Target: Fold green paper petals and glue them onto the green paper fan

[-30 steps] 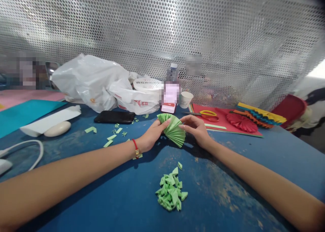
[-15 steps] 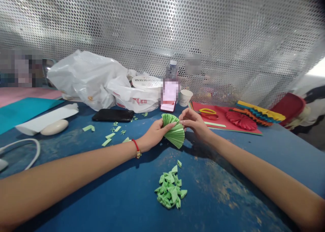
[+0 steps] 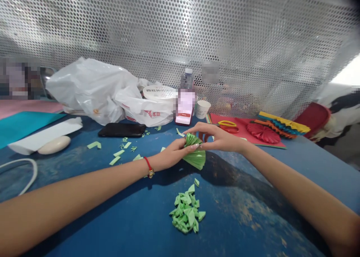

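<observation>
A pleated green paper fan (image 3: pixel 195 157) is pinched at its narrow top between my left hand (image 3: pixel 176 154) and my right hand (image 3: pixel 218 137). The fingertips of both hands meet over its folds, and its lower pleats spread downward. Below the hands, a loose heap of small folded green paper triangles (image 3: pixel 186 212) lies on the blue table (image 3: pixel 239 197), and neither hand touches it. Several green paper scraps (image 3: pixel 119 154) are scattered to the left of my left wrist, which wears a red cord bracelet (image 3: pixel 149 166).
Behind the hands are a black smartphone (image 3: pixel 122 130), a white plastic bag (image 3: pixel 95 94), a paper cup (image 3: pixel 203 109) and a red sheet (image 3: pixel 239 127) holding scissors (image 3: pixel 227 126) and paper fans. A perforated metal screen (image 3: pixel 180 28) stands along the back.
My right hand has moved left and closed over the top of the fan. The fan's upper part is pinched narrower, and both hands now meet on it.
</observation>
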Motion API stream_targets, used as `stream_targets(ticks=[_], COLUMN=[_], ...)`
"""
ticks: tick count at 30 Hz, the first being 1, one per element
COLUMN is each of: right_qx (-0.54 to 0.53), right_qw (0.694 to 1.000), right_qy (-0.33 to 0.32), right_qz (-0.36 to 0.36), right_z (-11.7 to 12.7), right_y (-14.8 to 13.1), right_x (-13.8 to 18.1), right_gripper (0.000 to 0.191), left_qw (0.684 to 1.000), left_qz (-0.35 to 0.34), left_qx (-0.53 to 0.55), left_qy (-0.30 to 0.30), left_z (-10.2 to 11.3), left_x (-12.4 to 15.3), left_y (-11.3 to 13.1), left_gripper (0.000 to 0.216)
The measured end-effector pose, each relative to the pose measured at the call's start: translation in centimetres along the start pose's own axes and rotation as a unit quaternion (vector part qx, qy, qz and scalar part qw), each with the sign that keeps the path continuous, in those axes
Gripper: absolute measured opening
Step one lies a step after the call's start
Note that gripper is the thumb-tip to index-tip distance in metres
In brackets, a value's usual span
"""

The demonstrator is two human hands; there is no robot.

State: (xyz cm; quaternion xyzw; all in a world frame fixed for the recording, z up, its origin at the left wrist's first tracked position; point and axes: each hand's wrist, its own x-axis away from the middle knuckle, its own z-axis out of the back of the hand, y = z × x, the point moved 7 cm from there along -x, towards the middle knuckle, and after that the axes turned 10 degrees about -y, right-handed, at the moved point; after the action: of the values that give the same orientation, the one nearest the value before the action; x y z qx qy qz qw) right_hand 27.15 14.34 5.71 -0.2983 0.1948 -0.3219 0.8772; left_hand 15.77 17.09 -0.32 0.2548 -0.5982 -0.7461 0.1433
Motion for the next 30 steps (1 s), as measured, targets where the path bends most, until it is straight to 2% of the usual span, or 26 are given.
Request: stream_targets(ticks=[4, 7, 9, 13, 25, 30], right_qx=[0.049, 0.067, 0.074, 0.098, 0.113, 0.067], right_qw=[0.998, 0.997, 0.996, 0.993, 0.984, 0.974], right_qy=[-0.028, -0.030, -0.009, 0.036, 0.129, 0.213], right_qz=[0.027, 0.038, 0.046, 0.050, 0.047, -0.024], right_z=[-0.1, 0.1, 0.4, 1.0, 2.2, 1.1], right_y=[-1.4, -1.4, -1.3, -1.1, -0.6, 2.9], right_x=[0.1, 0.1, 0.1, 0.2, 0.4, 1.1], right_gripper=[0.052, 0.033, 0.020, 0.014, 0.021, 0.033], left_qw=[0.999, 0.998, 0.997, 0.998, 0.998, 0.983], left_qz=[0.015, 0.016, 0.012, 0.003, -0.013, -0.015], left_qx=[0.004, 0.007, 0.011, 0.015, -0.041, -0.090], left_qy=[-0.043, -0.065, -0.073, -0.063, 0.053, 0.159], left_z=[-0.6, -0.9, -1.0, -1.0, 0.5, 2.7], left_x=[0.1, 0.1, 0.1, 0.0, 0.3, 0.6], left_y=[-0.3, -0.2, -0.1, 0.2, 0.9, 0.2], left_gripper=[0.028, 0.027, 0.025, 0.026, 0.028, 0.025])
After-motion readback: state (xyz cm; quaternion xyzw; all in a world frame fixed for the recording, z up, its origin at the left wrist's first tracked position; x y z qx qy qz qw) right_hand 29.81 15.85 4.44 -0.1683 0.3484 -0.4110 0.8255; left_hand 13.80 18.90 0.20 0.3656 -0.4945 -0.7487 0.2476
